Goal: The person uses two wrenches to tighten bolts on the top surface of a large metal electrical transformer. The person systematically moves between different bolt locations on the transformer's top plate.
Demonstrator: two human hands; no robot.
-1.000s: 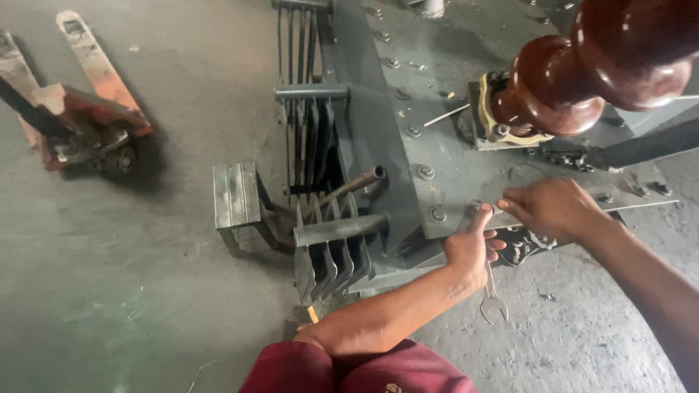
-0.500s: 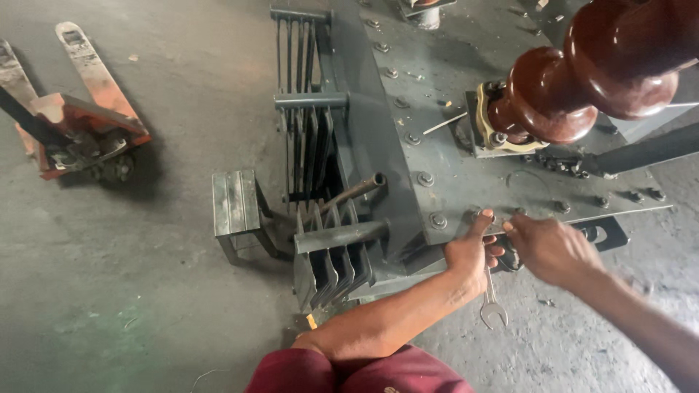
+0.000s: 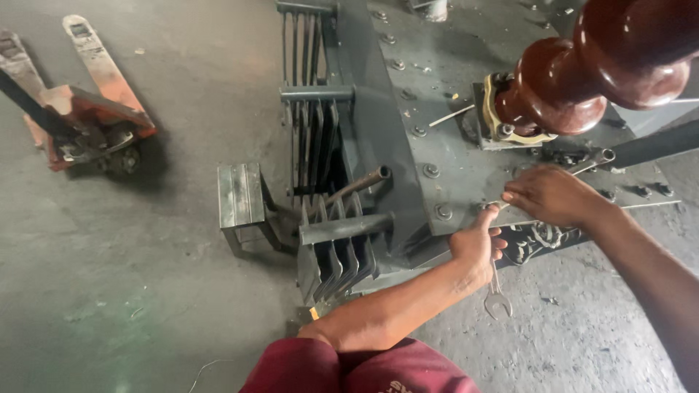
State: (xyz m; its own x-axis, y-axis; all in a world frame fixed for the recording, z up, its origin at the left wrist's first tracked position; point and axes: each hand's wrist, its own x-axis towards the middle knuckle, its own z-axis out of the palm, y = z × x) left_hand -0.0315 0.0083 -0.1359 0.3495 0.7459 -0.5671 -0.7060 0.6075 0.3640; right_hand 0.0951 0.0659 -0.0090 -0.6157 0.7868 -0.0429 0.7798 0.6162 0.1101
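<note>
A grey steel tank (image 3: pixel 378 138) with a bolted lid lies below me. My left hand (image 3: pixel 477 244) grips an open-ended spanner (image 3: pixel 497 298) that hangs down past the lid's near edge, beside a bolt (image 3: pixel 443 211). My right hand (image 3: pixel 550 193) rests on the lid's near edge, fingers pinched at a small part beside the left hand; what it pinches is too small to tell. A thin metal rod (image 3: pixel 593 160) lies just behind it. A large brown ribbed insulator (image 3: pixel 582 69) rises from the lid on the right.
Grey radiator fins (image 3: pixel 320 160) and a pipe stub (image 3: pixel 360 183) stick out of the tank's left side. A small metal stool (image 3: pixel 240 200) stands on the concrete floor beside them. An orange pallet jack (image 3: pixel 80 124) sits far left. My red-clad knee (image 3: pixel 364 367) is at the bottom.
My right hand moved back up from below the lid's edge onto the lid beside the left hand. The left hand stayed at the edge with the spanner.
</note>
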